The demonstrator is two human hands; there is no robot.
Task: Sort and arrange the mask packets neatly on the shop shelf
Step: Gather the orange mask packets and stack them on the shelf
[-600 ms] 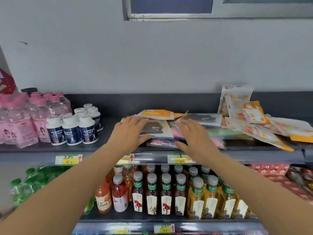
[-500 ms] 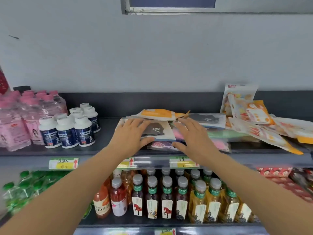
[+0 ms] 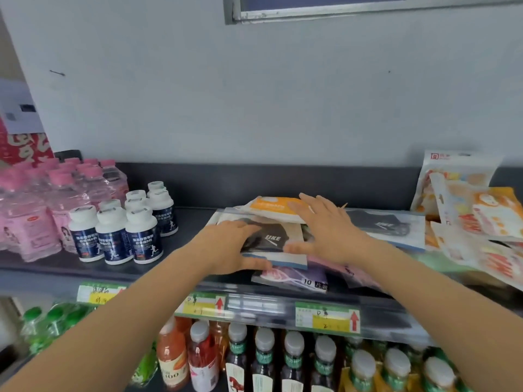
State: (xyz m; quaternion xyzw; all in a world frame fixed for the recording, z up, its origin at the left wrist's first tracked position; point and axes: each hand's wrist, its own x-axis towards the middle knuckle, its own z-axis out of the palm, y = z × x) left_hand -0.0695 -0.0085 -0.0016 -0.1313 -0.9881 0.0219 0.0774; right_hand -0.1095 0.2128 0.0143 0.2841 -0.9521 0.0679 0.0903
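Note:
A loose pile of mask packets lies on the dark upper shelf (image 3: 186, 222). On top is a clear packet with a black mask (image 3: 273, 240); behind it lies an orange-and-white packet (image 3: 268, 206), to the right another black-mask packet (image 3: 382, 224), and below a purple packet (image 3: 294, 278). My left hand (image 3: 226, 247) lies flat on the left side of the top black-mask packet, thumb under its front edge. My right hand (image 3: 325, 230) is spread over the pile, fingers on the orange packet, thumb on the black-mask packet.
White-capped supplement bottles (image 3: 121, 233) and pink-capped water bottles (image 3: 42, 199) stand on the shelf at left. Orange-and-white packets (image 3: 475, 216) are heaped at the right, some leaning on the back wall. Drink bottles (image 3: 266, 360) fill the shelf below, behind price tags (image 3: 325, 321).
My right hand has moved back and up onto the orange packet. My left hand has slid right along the top black-mask packet. The view has shifted closer.

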